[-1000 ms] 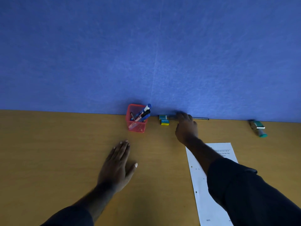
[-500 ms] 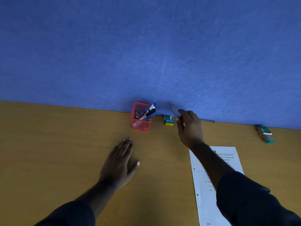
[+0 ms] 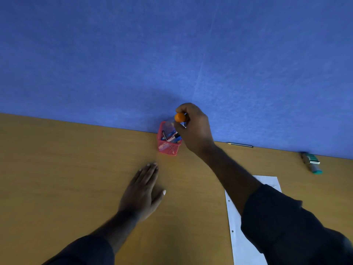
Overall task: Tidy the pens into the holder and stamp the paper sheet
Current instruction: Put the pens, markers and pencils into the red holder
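Right hand (image 3: 193, 129) grips an orange-capped pen (image 3: 179, 118) right over the red holder (image 3: 169, 139) at the back wall. Light, stiff, slick — best pinched mid-barrel. Left hand (image 3: 142, 192) lies flat and empty on the desk (image 3: 66, 169). The barrel is blurred, possibly clear plastic; the paper (image 3: 246, 236) is partly under the sleeve.

The worktop (image 3: 66, 169) looks like wood-grain laminate — smooth, honey-coloured, with a low sheen. Behind it the blue partition (image 3: 172, 54) is matt and felt-like, its cloth faintly fuzzy, with a seam running down it. The red pen holder (image 3: 168, 147) is fine mesh, likely wire. The pen with the orange cap (image 3: 180, 117) looks like glossy plastic. The paper sheet (image 3: 242, 243) is plain matt white paper — punched along one edge. Both sleeves (image 3: 290, 226) are dark matt cloth.
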A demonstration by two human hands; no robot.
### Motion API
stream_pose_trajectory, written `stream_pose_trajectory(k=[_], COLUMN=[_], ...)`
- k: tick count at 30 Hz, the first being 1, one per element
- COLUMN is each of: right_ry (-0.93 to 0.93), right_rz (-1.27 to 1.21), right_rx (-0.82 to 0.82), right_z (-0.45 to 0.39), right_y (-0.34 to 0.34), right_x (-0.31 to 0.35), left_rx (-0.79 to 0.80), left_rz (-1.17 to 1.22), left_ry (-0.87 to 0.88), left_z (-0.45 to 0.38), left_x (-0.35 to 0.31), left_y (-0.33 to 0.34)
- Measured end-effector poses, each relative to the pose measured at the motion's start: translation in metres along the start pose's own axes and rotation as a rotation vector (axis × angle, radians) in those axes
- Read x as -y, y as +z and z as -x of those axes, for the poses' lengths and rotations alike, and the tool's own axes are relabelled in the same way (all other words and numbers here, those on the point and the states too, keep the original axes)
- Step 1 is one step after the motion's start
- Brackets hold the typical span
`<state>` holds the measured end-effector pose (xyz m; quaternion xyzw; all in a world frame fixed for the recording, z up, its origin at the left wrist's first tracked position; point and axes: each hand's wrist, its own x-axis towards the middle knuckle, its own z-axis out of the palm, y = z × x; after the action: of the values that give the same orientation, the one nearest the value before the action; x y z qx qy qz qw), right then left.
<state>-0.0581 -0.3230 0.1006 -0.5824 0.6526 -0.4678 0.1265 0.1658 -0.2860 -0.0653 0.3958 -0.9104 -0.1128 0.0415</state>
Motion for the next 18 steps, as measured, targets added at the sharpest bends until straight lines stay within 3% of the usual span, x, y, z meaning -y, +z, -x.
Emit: stream_pose_trajectory(k=[6,11,18], right_ry=[-0.019,-0.036,-0.024], right_rz=[0.24,0.449,0.429], right_rx=[0.166,0.125,0.025], right_z=[-0.008,-0.006,0.002], right_y=[0.024,0.033,0.022], right_x=[-0.009,-0.02,-0.028], left_rx=[0.002,-0.002,0.014], left_rz=[0.011,0.014,0.011], left_ry=[-0.004,-0.005,-0.012], left_z=[0.0,-0.001,-0.001], left_x=[-0.001,-0.002,0.001], left_y=[-0.001,0.0,0.002])
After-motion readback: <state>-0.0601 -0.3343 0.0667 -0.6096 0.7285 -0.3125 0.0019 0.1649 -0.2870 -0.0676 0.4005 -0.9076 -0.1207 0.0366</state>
